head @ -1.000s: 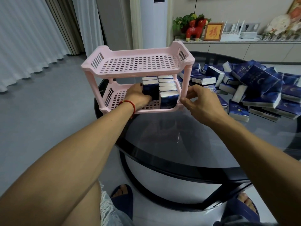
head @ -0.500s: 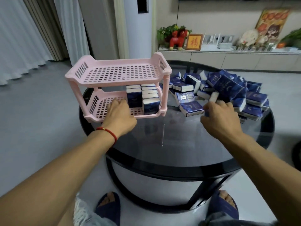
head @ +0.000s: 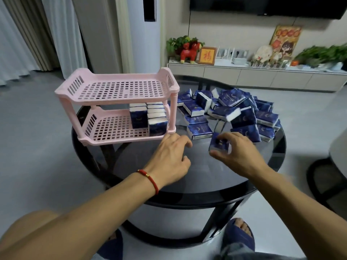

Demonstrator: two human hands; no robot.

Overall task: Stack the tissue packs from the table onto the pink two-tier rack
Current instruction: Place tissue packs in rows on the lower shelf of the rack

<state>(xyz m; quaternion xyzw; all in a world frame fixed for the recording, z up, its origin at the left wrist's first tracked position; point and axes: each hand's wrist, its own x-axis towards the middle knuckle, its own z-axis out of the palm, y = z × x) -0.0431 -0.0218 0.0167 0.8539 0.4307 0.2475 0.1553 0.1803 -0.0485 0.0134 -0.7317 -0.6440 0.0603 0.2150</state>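
The pink two-tier rack [head: 116, 91] stands on the left part of the round dark glass table [head: 187, 177]. Its top tier holds nothing. Several blue-and-white tissue packs [head: 148, 117] stand in rows at the right end of its lower tier. A loose heap of tissue packs [head: 238, 111] lies on the right of the table. My right hand [head: 238, 154] pinches one blue tissue pack [head: 218, 144] just in front of the heap. My left hand [head: 169, 158], a red cord at its wrist, hovers over the glass near the rack's front right leg, fingers loosely curled, holding nothing.
Bare glass lies in front of the rack and between my hands. A low cabinet [head: 253, 76] with ornaments and plants runs along the back wall. My feet in blue slippers [head: 238, 239] are under the table. Another piece of furniture's dark base [head: 326, 177] sits at the right edge.
My left hand has left the rack's lower tier and moved right over the glass. My right hand reached the heap and now pinches a pack. The camera has drawn back.
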